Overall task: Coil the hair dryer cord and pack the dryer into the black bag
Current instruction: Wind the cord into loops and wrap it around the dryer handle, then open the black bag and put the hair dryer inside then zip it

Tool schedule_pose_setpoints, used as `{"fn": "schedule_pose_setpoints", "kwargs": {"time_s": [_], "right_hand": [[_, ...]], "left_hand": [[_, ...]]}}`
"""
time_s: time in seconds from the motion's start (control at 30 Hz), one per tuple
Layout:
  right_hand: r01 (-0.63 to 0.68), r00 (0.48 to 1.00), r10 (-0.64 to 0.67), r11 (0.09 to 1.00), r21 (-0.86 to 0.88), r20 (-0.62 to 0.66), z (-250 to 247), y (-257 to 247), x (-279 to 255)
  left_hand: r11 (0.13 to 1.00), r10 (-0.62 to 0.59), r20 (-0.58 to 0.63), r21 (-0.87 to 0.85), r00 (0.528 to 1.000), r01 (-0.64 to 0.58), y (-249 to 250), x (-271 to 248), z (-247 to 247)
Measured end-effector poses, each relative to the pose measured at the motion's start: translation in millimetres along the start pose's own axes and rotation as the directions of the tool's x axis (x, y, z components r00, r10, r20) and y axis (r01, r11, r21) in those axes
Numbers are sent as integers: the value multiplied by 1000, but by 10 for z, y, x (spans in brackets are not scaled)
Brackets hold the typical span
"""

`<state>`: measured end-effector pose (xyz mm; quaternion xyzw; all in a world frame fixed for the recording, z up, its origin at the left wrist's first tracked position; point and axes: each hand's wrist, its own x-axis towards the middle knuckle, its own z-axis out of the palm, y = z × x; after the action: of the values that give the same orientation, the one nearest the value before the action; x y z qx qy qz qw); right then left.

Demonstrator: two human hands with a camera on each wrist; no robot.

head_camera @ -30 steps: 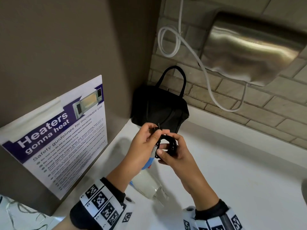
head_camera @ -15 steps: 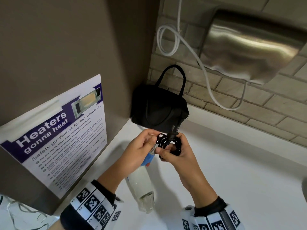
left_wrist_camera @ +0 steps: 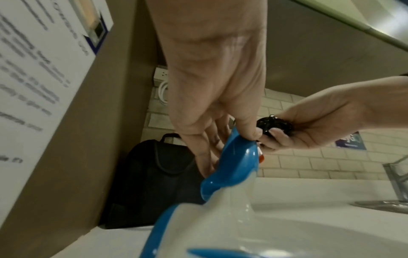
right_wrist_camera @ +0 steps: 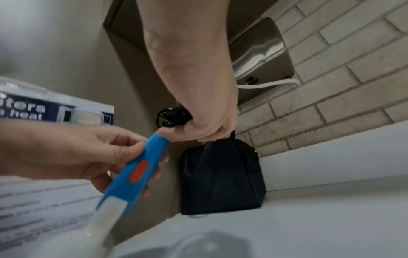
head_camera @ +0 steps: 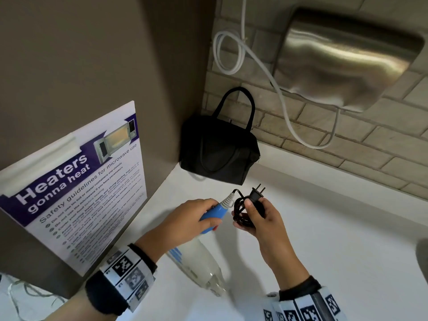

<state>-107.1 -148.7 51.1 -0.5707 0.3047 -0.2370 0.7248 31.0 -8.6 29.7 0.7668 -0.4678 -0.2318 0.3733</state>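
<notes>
Head view: the hair dryer (head_camera: 200, 262) nozzle is blurred; its blue handle (head_camera: 214, 216) is gripped by the left hand (head_camera: 185, 222), fingers curled.
Cord: the coiled cord (head_camera: 242, 210) is clamped in the right hand (head_camera: 262, 220); the plug (head_camera: 257, 194) protrudes.
Surroundings: the black bag (head_camera: 218, 155) stands upright in the counter (head_camera: 324, 239) corner, under the hand dryer (head_camera: 347, 59); a microwave poster (head_camera: 76, 181) is seen left.
Right wrist view: an orange switch (right_wrist_camera: 138, 172) is shown.

Left hand (head_camera: 188, 218) curled in a grip, right hand (head_camera: 259, 218) pinching, hands close together, raised
</notes>
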Motion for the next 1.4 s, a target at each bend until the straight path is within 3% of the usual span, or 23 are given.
{"fn": "schedule_pose_setpoints", "kwargs": {"time_s": [0.23, 0.37, 0.53, 0.77, 0.97, 1.2, 1.4], "right_hand": [[-29, 988, -30, 925, -378, -149, -284, 298, 168], [-132, 984, 56, 870, -476, -171, -455, 481, 275], [-241, 967, 131, 756, -608, -220, -606, 671, 353], [-266, 961, 138, 693, -670, -238, -775, 689, 416], [-285, 957, 173, 724, -628, -234, -810, 610, 395], [-214, 977, 156, 663, -718, -146, -849, 467, 187], [2, 998, 55, 444, -896, 29, -759, 361, -39]], "left_hand": [[982, -177, 87, 80, 980, 170, -1, 189, 273], [972, -233, 213, 90, 949, 219, -46, 312, 442], [942, -335, 269, 103, 903, 319, -67, 378, 645], [915, -379, 295, -23, 877, 403, 14, 389, 790], [837, -435, 340, -189, 834, 514, 7, 333, 826], [788, -477, 329, -251, 815, 562, -8, 244, 742], [827, -472, 236, -213, 849, 520, -219, 5, 639]]}}
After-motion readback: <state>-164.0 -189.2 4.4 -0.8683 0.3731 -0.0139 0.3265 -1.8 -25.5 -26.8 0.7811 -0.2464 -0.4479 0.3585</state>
